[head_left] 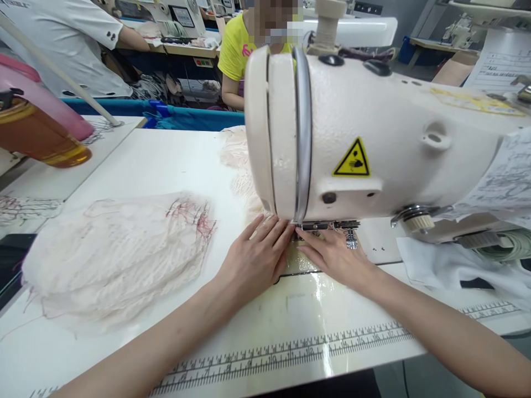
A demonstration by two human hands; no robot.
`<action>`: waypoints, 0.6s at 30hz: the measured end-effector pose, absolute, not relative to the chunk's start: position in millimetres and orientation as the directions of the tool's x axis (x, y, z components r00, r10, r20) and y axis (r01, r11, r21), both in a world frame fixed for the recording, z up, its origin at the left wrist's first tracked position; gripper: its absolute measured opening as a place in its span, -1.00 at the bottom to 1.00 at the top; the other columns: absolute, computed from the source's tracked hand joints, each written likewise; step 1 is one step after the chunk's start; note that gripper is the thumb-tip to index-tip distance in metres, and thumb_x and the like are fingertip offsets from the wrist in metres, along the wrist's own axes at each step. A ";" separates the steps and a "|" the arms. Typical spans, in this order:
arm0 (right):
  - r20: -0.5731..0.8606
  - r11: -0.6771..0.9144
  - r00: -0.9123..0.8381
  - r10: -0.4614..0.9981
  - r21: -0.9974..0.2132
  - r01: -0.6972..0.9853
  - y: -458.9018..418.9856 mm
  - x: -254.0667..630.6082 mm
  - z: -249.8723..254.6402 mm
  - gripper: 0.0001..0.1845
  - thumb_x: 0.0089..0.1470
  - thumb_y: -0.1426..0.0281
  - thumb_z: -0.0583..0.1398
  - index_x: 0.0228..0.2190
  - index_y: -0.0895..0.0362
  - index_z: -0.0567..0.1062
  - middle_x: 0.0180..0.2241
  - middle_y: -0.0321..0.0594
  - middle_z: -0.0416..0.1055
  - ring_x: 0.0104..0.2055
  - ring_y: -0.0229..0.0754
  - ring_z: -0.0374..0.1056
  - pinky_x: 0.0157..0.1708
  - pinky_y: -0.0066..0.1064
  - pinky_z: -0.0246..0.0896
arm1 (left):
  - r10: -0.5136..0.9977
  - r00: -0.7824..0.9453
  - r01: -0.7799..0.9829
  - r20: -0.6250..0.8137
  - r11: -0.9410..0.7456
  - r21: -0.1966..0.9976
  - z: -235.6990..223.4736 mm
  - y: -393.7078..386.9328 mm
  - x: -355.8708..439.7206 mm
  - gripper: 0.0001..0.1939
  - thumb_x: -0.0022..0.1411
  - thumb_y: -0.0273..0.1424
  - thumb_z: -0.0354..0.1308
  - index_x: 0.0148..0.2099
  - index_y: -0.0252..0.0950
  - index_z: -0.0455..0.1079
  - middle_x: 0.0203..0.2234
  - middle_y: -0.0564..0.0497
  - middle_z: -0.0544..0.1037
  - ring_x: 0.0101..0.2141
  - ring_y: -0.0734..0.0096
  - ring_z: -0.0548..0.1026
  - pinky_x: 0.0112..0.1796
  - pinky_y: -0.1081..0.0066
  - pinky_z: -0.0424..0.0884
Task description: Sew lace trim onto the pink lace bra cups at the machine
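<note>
A cream sewing machine [373, 127] fills the upper right of the head view. Its presser foot [317, 226] sits low over the needle plate. My left hand [257, 254] lies flat just left of the foot, fingers stretched forward and pressing down on a pale lace piece [244, 182] that runs back behind the machine head. My right hand [332, 254] lies flat just right of it, fingers extended toward the foot, fingertips almost meeting the left hand's. Neither hand grips anything; the cloth under the fingers is mostly hidden.
A stack of pale lace pieces with red threads [120, 254] lies left on the white table [166, 160]. A printed ruler [290, 354] lines the front edge. White cloth [452, 265] sits right. An amber bottle [37, 135] stands far left. Two other people work behind.
</note>
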State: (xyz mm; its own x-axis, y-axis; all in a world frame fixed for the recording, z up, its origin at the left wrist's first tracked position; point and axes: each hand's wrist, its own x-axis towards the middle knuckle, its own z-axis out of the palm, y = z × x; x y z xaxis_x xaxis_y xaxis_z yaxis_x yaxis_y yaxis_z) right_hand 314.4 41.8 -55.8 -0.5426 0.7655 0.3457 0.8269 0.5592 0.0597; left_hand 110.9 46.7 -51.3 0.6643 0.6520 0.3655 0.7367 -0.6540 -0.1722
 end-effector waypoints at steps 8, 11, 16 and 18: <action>0.403 0.553 -0.547 0.734 0.114 0.826 44.1 325.2 -59.2 -0.66 0.30 0.25 -0.02 0.00 -0.03 0.44 -0.31 -0.19 0.53 -0.32 -0.09 0.42 -0.27 -0.20 0.19 | 0.666 0.648 0.744 0.369 -0.657 -0.121 -50.7 46.5 110.9 -0.58 0.31 -0.39 -0.06 0.14 -0.43 0.35 0.04 -0.19 0.47 0.06 0.06 0.41 0.10 0.10 0.27; 0.322 0.560 -0.535 0.781 0.019 0.829 48.8 332.9 -56.8 -0.64 0.30 0.29 -0.05 -0.03 0.01 0.47 -0.35 -0.14 0.53 -0.28 -0.06 0.43 -0.33 -0.23 0.20 | 0.682 0.638 0.755 0.357 -0.645 -0.118 -50.7 44.9 111.9 -0.58 0.32 -0.38 -0.06 0.15 -0.43 0.34 0.08 -0.19 0.44 0.09 0.06 0.38 0.12 0.11 0.25; 0.442 0.529 -0.430 0.787 -0.126 0.839 56.3 337.7 -62.4 -0.67 0.25 0.24 0.03 -0.24 0.06 0.56 -0.37 -0.12 0.54 -0.26 -0.04 0.43 -0.20 -0.17 0.23 | 0.690 0.645 0.762 0.328 -0.611 -0.214 -43.9 34.3 118.1 -0.59 0.37 -0.32 -0.07 0.15 -0.40 0.33 0.13 -0.17 0.38 0.12 0.10 0.33 0.14 0.12 0.21; 0.495 0.553 -0.418 0.762 -0.163 0.817 58.4 337.8 -65.3 -0.69 0.23 0.23 0.06 -0.30 0.07 0.57 -0.37 -0.14 0.54 -0.27 -0.06 0.43 -0.14 -0.16 0.22 | 0.736 0.620 0.785 0.272 -0.579 -0.222 -35.3 31.4 116.8 -0.62 0.38 -0.32 -0.07 0.16 -0.34 0.31 0.12 -0.11 0.40 0.10 0.20 0.34 0.10 0.20 0.26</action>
